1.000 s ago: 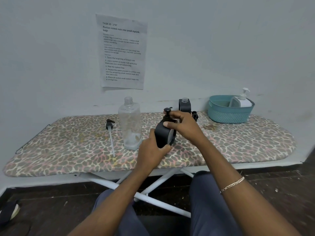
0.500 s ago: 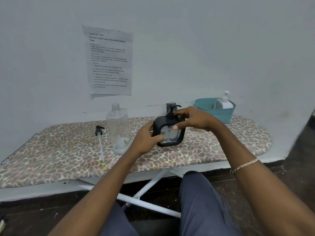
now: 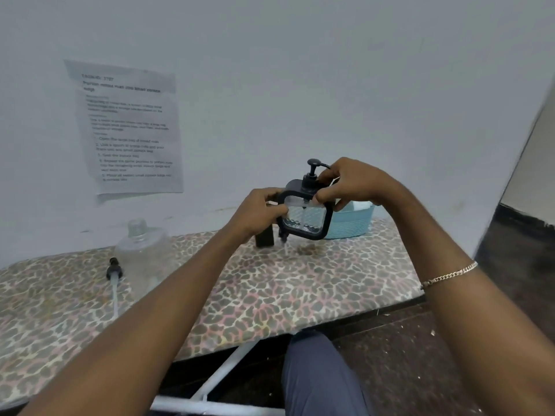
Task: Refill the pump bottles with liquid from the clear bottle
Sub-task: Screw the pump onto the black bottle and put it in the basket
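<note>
Nearest, a dark trouser leg (image 3: 318, 373) sits under both forearms, and a chain bracelet (image 3: 447, 276) circles the right wrist. Beyond them lies the ironing board (image 3: 270, 295) with its leopard-print cover. It takes up more of the view than half a second ago, and its far right end now lies close to the right edge of the picture. On its left part a loose pump (image 3: 114, 271) lies with its tube pointing toward the near edge. Just right of it stands the clear bottle (image 3: 144, 253), uncapped, blurred and partly hidden by the left forearm; both are where they were. Farther in, the black pump bottle (image 3: 304, 217) is held in the air over the board. It is higher than half a second ago, whereas a second ago it was down at the board's surface, and its clear window now faces the camera. The left hand (image 3: 258, 211) grips its left side, fingers curled round the black frame and thumb laid on the front. The right hand (image 3: 354, 183) pinches the top at the pump collar, fingers bent close together. Behind the held bottle, a second black bottle (image 3: 264, 237) stands on the board. At the far right a teal basket (image 3: 351, 223) is now mostly covered by the right hand. A printed sheet (image 3: 129, 127) hangs on the wall at the far left.
</note>
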